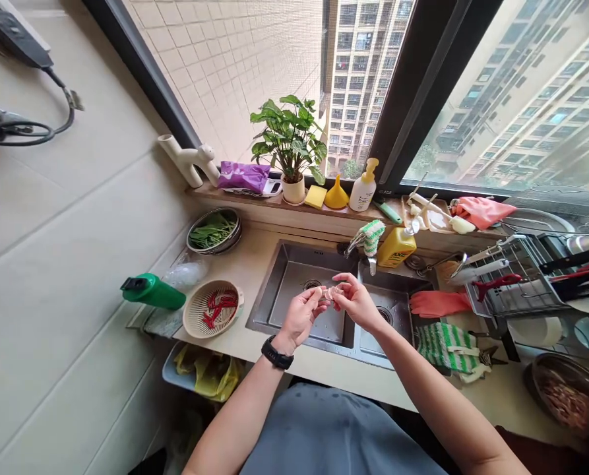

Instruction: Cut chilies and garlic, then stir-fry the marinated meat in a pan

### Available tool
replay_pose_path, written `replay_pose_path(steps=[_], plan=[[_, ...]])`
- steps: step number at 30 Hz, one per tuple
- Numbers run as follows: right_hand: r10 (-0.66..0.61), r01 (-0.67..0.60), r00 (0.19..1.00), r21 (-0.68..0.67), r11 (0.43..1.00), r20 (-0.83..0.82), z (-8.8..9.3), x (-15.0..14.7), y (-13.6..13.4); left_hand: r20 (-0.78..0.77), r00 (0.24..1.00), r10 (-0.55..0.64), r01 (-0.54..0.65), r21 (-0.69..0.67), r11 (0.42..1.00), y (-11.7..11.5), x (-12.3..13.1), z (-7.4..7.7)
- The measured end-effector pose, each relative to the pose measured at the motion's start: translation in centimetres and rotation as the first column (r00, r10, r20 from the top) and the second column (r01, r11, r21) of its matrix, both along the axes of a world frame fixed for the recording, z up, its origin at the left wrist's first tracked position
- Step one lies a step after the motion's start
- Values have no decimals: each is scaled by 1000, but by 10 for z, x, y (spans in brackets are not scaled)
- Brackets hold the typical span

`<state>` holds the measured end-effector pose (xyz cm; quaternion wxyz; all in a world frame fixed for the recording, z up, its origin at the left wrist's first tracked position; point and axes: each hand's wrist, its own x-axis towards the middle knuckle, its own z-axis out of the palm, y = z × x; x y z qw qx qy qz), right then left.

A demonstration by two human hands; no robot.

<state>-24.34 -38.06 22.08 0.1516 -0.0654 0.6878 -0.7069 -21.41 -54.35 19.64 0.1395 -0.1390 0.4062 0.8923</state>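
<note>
Above the double steel sink (267,307), both of my hands meet at a small pale, pinkish-white piece (330,293) that resembles garlic, though it is too small to be sure. My left hand (301,311), with a black band on the wrist, pinches it between thumb and fingers. From the other side, my right hand (356,300) grips it with thumb and forefinger, its other fingers curled loosely. The fingertips partly cover the piece. Behind my right hand stands the faucet (372,264), with a green-striped cloth (372,236) hung over it.
Left of the sink are a basket (191,320) of red chilies, a bowl (232,241) of green leaves and a green bottle (158,292). A yellow detergent bottle (396,247), red gloves (440,303) and a dish rack (514,277) stand right. A plant (294,145) lines the sill.
</note>
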Motion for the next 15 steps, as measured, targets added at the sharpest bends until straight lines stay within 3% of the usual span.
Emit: replay_pose_path(steps=[3,6,9,15], plan=[[29,-28,999,85,996,-18,-3,-2,6,-15,1000,14,-14,-24,1000,7,1,3],[41,-41,999,79,996,11,-5,-3,11,-15,1000,17,-17,-8,1000,14,-1,3],[42,-43,999,35,998,25,-6,-1,15,63,997,38,-42,52,998,20,-4,-1],[14,-19,999,81,997,52,-12,0,26,264,964,40,-99,214,972,19,-10,-20]])
